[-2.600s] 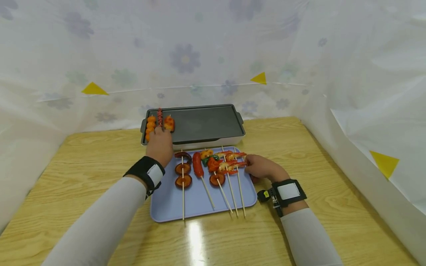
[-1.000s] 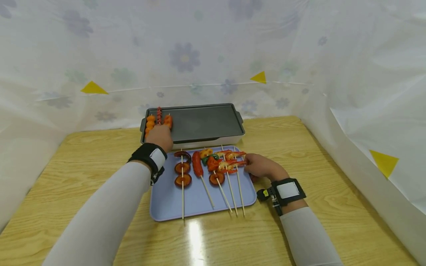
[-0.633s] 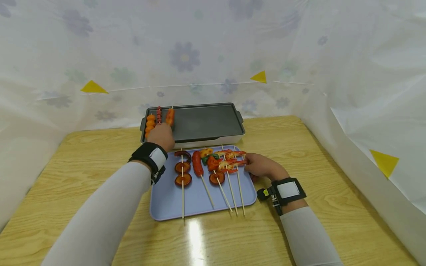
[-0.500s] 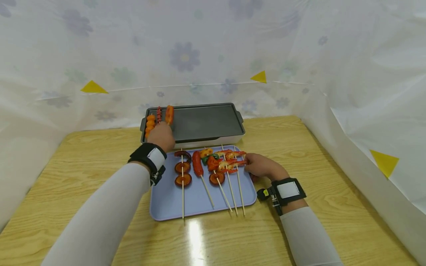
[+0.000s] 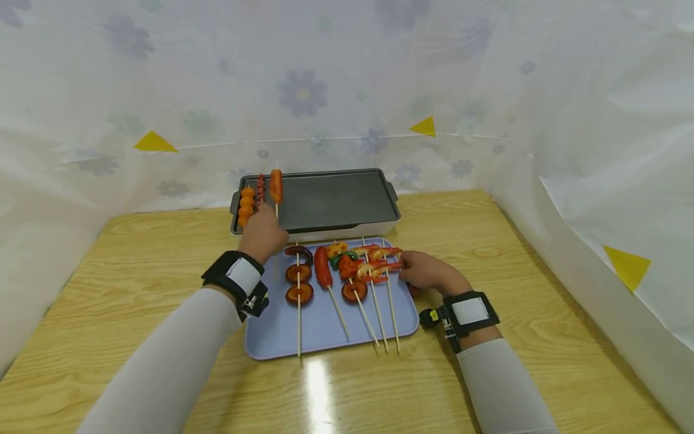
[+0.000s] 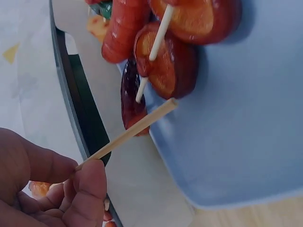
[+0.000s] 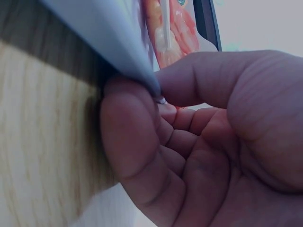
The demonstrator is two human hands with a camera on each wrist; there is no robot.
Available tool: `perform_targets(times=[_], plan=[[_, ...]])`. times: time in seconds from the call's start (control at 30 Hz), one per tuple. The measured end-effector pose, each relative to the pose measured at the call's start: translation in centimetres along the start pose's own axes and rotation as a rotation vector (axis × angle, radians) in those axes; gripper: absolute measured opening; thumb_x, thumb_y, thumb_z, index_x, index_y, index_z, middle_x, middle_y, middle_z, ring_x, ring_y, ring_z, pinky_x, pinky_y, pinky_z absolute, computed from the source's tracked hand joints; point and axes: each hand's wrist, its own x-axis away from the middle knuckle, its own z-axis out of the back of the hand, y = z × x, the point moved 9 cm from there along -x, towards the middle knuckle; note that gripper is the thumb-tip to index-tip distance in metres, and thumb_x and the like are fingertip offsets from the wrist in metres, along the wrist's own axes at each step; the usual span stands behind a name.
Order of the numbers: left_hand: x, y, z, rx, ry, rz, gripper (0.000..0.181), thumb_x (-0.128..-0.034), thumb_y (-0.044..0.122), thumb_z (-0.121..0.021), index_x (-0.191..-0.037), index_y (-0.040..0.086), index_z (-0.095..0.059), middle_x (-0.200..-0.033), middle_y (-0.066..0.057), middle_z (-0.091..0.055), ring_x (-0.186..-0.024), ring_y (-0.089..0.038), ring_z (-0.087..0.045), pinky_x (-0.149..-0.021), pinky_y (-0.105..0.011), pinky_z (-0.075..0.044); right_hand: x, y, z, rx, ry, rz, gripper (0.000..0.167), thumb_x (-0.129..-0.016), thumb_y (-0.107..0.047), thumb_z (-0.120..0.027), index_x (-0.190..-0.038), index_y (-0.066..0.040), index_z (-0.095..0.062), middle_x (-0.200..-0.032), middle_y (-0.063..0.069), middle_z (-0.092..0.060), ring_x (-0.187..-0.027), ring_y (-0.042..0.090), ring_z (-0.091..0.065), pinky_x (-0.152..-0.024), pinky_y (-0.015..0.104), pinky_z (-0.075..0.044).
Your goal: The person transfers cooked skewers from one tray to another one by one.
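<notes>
My left hand (image 5: 262,234) is above the near left edge of the black griddle (image 5: 336,202). In the left wrist view, thumb and fingers pinch the wooden stick of a skewer (image 6: 135,130), whose bare end points over the tray. The skewer's browned orange food piece (image 5: 276,185) is at the griddle's left side. Beside it are a skewer of orange balls (image 5: 246,206) and a thin dark-red skewer (image 5: 261,187), partly hidden by the hand. My right hand (image 5: 428,271) pinches the right rim of the lavender tray (image 5: 271,334) between thumb and curled fingers.
On the tray lie a mushroom skewer (image 5: 299,294), a red sausage skewer (image 5: 322,268), a mixed vegetable skewer (image 5: 348,266) and shrimp skewers (image 5: 374,271). The tray stands on the wooden table (image 5: 135,289), just in front of the griddle. White sheeting (image 5: 347,72) encloses the back and sides.
The browned piece has moved farther back on the griddle, and its stick now shows below it. My left hand went forward, then came back a little toward me. The right hand stays at the tray.
</notes>
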Motion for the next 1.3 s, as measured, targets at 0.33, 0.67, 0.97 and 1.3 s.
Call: perform_targets(times=[0.33, 0.67, 0.97, 1.3], plan=[[1.5, 0.1, -0.7, 0.166, -0.019, -0.004, 0.037, -0.0869, 0.001, -0.051, -0.122, -0.002, -0.041, -0.087, -0.015, -0.05, -0.071, -0.028, -0.052, -0.057, -0.034, -0.042, 0.1, 0.1, 0.1, 0.0, -0.005, 0.005, 0.007, -0.093, -0.005, -0.049, -0.098, -0.001, -0.053, -0.078, 0.013, -0.059, -0.062, 0.022, -0.057, -0.056, 0.033, -0.047], [3.1, 1.1, -0.1, 0.145, 0.02, -0.08, 0.034, -0.0911, 0.002, -0.046, -0.124, -0.001, -0.042, -0.082, -0.012, -0.05, -0.068, -0.027, -0.052, -0.057, -0.034, -0.041, 0.3, 0.1, 0.2, -0.011, -0.004, -0.003, 0.008, -0.094, -0.006, -0.048, -0.098, -0.001, -0.053, -0.077, 0.013, -0.058, -0.061, 0.022, -0.057, -0.055, 0.033, -0.047], [4.6, 0.4, -1.0, 0.228, 0.008, -0.068, 0.029, -0.096, 0.004, -0.049, -0.124, -0.001, -0.042, -0.093, -0.014, -0.053, -0.07, -0.027, -0.052, -0.057, -0.033, -0.043, 0.3, 0.4, 0.2, -0.015, -0.001, -0.007, 0.008, -0.094, -0.006, -0.048, -0.098, -0.001, -0.053, -0.077, 0.013, -0.059, -0.061, 0.022, -0.058, -0.055, 0.033, -0.048], [6.4, -0.3, -0.5, 0.311, 0.037, -0.125, 0.028, -0.0973, 0.005, -0.051, -0.123, -0.001, -0.044, -0.099, -0.016, -0.053, -0.077, -0.027, -0.051, -0.06, -0.034, -0.042, 0.2, 0.3, 0.1, -0.024, -0.004, -0.001, 0.006, -0.094, -0.004, -0.048, -0.098, -0.001, -0.051, -0.075, 0.013, -0.057, -0.059, 0.022, -0.054, -0.053, 0.033, -0.044]])
